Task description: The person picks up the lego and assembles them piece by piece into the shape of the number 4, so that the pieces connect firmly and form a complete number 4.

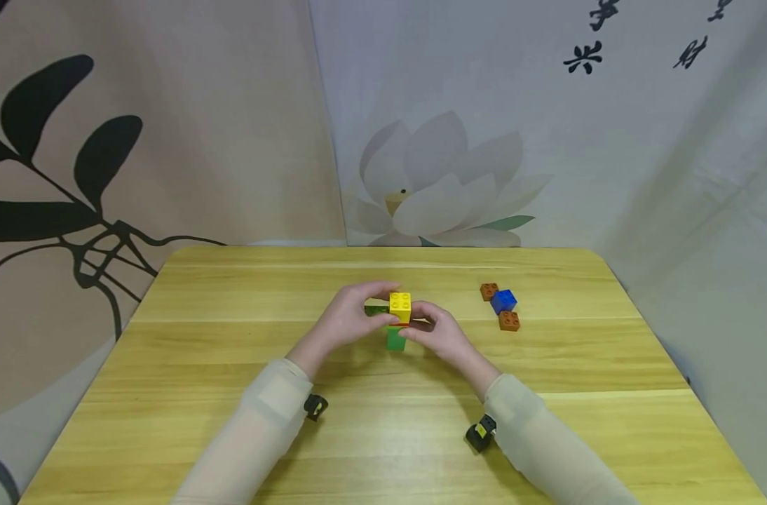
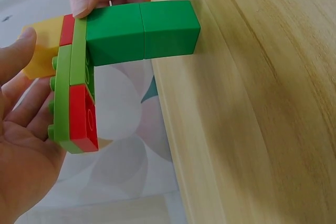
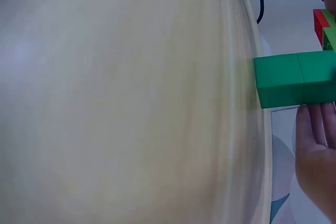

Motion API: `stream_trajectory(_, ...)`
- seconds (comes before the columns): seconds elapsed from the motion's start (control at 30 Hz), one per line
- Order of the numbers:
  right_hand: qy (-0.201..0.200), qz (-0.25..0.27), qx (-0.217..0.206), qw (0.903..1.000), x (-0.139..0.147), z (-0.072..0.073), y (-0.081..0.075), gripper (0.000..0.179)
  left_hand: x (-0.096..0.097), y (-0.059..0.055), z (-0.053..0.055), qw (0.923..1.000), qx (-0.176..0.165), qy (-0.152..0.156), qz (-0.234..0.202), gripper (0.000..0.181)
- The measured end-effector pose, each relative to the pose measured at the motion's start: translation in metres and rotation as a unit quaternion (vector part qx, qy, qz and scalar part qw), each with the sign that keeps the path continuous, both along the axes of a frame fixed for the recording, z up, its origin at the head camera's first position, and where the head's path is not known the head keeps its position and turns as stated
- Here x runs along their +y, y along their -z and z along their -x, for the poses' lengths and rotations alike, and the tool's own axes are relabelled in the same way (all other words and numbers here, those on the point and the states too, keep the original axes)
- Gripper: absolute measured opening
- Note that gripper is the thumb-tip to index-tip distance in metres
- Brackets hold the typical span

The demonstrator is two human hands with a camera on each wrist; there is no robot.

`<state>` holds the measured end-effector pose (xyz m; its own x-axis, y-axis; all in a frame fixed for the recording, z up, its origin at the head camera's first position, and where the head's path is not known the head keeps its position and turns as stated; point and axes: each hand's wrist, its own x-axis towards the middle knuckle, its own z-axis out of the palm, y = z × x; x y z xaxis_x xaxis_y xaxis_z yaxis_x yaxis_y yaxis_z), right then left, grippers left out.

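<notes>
A toy building-block model stands on the table, its base two stacked green blocks (image 2: 142,32). Light green flat bricks (image 2: 63,98) reach out sideways above them, with a small red brick (image 2: 84,119) under the far end. On top, over another thin red brick (image 2: 67,30), sits a yellow block (image 1: 399,307). My left hand (image 1: 348,315) pinches the yellow block between thumb and fingers. From the other side, my right hand (image 1: 443,337) grips the model just below the yellow block, its thumb near the light green and red layers. The right fingertips are partly hidden behind the model.
Two brown blocks (image 1: 509,321) and a blue block (image 1: 504,301) lie close together toward the right rear of the wooden table (image 1: 390,435). A printed fabric backdrop (image 1: 232,126) hangs behind the table's far edge.
</notes>
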<state>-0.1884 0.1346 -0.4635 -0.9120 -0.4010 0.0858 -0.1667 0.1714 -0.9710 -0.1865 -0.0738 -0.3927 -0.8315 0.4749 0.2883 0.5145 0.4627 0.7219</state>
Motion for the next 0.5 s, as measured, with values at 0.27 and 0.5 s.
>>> stream_trajectory(0.27,-0.017,0.001,-0.006,0.9998,-0.002,-0.005,-0.014,0.041,0.001,0.0,0.0,0.9999,0.0,-0.002,0.011,0.05)
stream_trajectory(0.5,-0.019,-0.005,-0.009,0.9998,-0.003,-0.013,-0.029,0.043,-0.002,0.001,-0.002,0.9999,0.008,0.008,0.002,0.052)
